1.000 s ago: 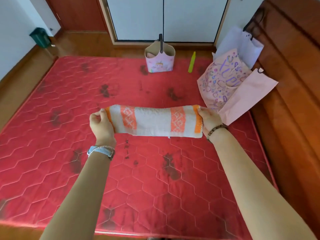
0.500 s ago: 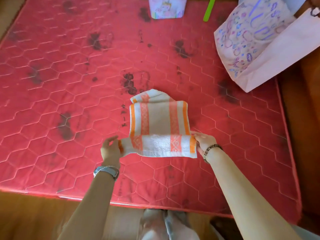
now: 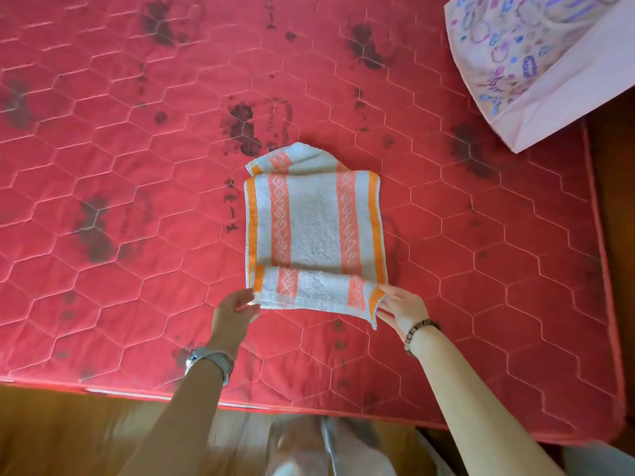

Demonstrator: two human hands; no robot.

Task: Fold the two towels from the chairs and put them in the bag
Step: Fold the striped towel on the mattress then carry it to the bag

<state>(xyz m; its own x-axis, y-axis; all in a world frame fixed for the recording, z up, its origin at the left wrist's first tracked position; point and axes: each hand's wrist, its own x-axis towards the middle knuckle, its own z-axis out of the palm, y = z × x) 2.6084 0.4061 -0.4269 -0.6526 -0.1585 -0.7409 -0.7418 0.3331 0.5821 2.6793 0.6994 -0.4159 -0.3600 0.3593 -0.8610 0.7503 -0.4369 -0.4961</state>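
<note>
A white towel with orange stripes (image 3: 314, 221) lies flat on the red quilted mattress (image 3: 137, 187), its long side running away from me. Its near end is rolled back over itself into a narrow band. My left hand (image 3: 233, 314) pinches the band's left corner. The right corner is pinched by my right hand (image 3: 400, 309), which lifts it slightly off the mattress. The far end of the towel is bunched unevenly. A pink paper bag with coloured doodles (image 3: 508, 46) lies on its side at the far right. No second towel is in view.
Dark stains mark the mattress. Its near edge meets a wooden floor (image 3: 68, 434), where my legs show below. A dark wooden frame (image 3: 618, 201) runs along the right side. A plain pale pink sheet or bag (image 3: 577, 94) overlaps the doodled bag.
The towel was held stretched in the air between both hands; now it lies on the mattress with the near end folded over. My view has tilted down toward the near edge.
</note>
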